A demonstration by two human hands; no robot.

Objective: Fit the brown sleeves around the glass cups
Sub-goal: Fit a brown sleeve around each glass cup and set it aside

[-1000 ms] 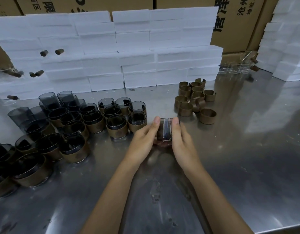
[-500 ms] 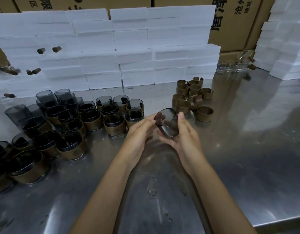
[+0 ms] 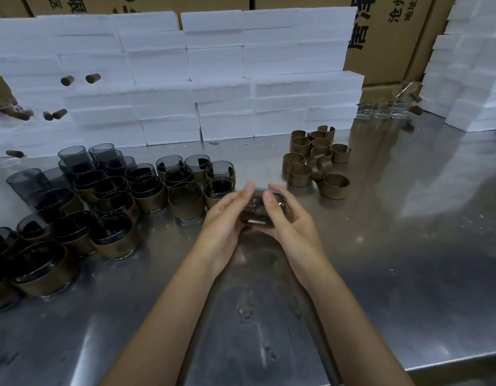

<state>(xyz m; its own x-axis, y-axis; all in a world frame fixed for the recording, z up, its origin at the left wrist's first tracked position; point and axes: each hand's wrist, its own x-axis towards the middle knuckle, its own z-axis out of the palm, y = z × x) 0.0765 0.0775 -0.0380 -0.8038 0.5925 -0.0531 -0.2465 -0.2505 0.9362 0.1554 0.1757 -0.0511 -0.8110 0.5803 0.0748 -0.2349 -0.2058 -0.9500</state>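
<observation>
Both hands grip one smoky cup (image 3: pixel 255 211) at frame centre, just above the steel table (image 3: pixel 380 274): left hand (image 3: pixel 223 218) cradles its left side, right hand (image 3: pixel 290 221) curls round its right, thumb on top. Sleeved cups (image 3: pixel 152 193) crowd the left; loose sleeves (image 3: pixel 315 162) lie upper right. White foam blocks (image 3: pixel 213 79) stack behind.

A brushed steel table (image 3: pixel 394 246), glossy and smudged with dull marks, holds smoky translucent glass cups (image 3: pixel 185 200) with matt brown card-like sleeves (image 3: pixel 335 186), clear glass cups (image 3: pixel 380 111) farther back, rough matt white foam blocks (image 3: pixel 219 87), and plain brown cardboard boxes (image 3: pixel 386 37) behind.
</observation>
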